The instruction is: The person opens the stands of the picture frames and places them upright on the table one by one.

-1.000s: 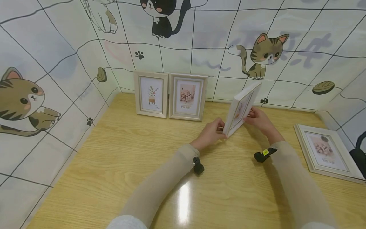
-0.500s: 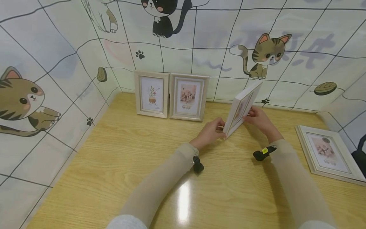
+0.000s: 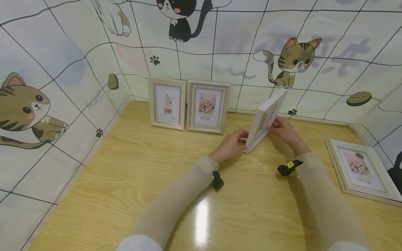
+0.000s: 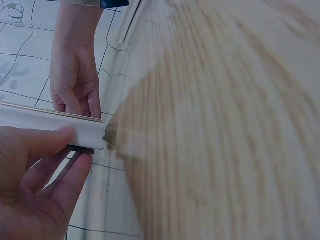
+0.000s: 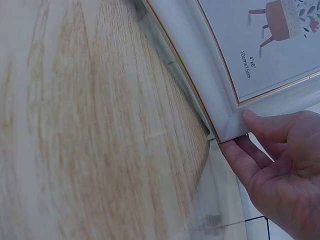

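A white picture frame (image 3: 255, 127) stands almost edge-on to me on the wooden table, between my two hands. My left hand (image 3: 230, 145) pinches its near lower corner, thumb on one face and fingers behind, as the left wrist view shows. With thumb and fingers my right hand (image 3: 287, 134) pinches the lower corner on the opposite side. In the right wrist view the print inside the held frame (image 5: 210, 65) shows a potted plant and a size label. To the left, two cream frames stand upright side by side: a plant-print frame (image 3: 151, 104) and a flower-print frame (image 3: 190, 108).
Flat on the table at the right lies another cream frame (image 3: 337, 167) with a flower print. A black object (image 3: 396, 174) sits beyond it at the view's edge. A cat-patterned wall covering (image 3: 238, 69) rises behind the wooden table (image 3: 125, 181).
The held frame has turned very slightly, its near lower corner shifting a little toward me. Both hands keep their grip, and the other frames stay in place.
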Action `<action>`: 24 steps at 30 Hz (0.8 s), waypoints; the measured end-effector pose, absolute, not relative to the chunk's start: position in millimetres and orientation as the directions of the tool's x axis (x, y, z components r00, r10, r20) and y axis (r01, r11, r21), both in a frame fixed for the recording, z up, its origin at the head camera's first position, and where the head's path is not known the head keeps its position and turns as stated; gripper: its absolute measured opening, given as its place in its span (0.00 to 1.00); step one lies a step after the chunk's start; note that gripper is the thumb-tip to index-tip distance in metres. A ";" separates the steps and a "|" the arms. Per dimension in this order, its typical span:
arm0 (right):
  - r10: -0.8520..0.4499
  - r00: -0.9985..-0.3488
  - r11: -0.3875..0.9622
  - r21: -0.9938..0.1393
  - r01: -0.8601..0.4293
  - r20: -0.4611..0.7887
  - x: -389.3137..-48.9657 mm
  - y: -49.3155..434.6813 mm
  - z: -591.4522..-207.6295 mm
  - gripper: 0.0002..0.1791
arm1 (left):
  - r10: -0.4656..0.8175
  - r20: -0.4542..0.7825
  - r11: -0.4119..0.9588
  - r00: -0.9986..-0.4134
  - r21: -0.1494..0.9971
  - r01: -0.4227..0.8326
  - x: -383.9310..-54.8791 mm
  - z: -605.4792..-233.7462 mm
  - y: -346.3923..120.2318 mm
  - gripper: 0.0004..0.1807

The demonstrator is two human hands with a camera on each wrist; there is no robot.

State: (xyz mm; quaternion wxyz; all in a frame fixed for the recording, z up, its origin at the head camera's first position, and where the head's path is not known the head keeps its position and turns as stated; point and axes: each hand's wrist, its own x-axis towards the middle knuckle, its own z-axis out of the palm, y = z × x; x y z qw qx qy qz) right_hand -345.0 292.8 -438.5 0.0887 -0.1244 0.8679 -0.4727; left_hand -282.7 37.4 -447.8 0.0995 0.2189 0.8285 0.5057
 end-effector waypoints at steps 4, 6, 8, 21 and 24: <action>-0.292 -0.955 0.536 -0.835 -0.128 -0.041 -345.0 290.8 -437.4 0.30 | 0.475 0.058 0.410 -0.878 0.869 0.279 -283.9 -445.9 39.9 0.27; -0.288 -0.957 0.520 -0.845 -0.128 -0.032 -345.5 290.4 -438.5 0.30 | 0.485 0.054 0.419 -0.873 0.862 0.287 -284.4 -445.7 41.3 0.28; -0.293 -0.956 0.474 -0.870 -0.134 -0.012 -346.4 290.1 -440.7 0.28 | 0.499 0.048 0.426 -0.865 0.856 0.292 -285.0 -446.2 42.8 0.30; -0.343 -0.937 0.445 -0.865 -0.230 0.072 -355.5 284.8 -449.5 0.17 | 0.599 0.013 0.407 -0.801 0.856 0.319 -287.7 -448.2 52.0 0.39; -0.350 -0.933 0.443 -0.862 -0.247 0.087 -357.5 285.0 -448.7 0.16 | 0.591 0.014 0.417 -0.806 0.851 0.321 -289.1 -448.2 53.5 0.38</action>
